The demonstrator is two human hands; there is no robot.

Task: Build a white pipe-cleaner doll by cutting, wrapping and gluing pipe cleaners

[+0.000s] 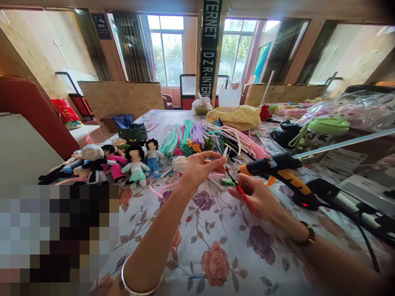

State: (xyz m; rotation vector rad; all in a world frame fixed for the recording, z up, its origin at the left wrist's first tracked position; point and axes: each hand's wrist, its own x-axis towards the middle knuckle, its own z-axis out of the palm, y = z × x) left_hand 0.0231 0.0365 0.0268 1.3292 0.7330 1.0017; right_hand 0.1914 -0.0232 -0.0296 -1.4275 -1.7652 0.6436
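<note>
Near the middle of the view, my left hand pinches a small white piece between its fingertips. My right hand is closed around a red-handled tool, whose dark, slender tip points up and left toward the white piece. Whether the tip touches the piece is too small to tell. Just above my right hand, a black and orange glue gun with a long translucent stick has its nozzle pointing left. A small green object lies on the table between my hands.
Several yarn dolls lie at the left beside a dark basket. Bundles of coloured fuzzy stems lie behind my hands, with a yellow checked pouch beyond. A green-lidded jar and a power strip are at the right.
</note>
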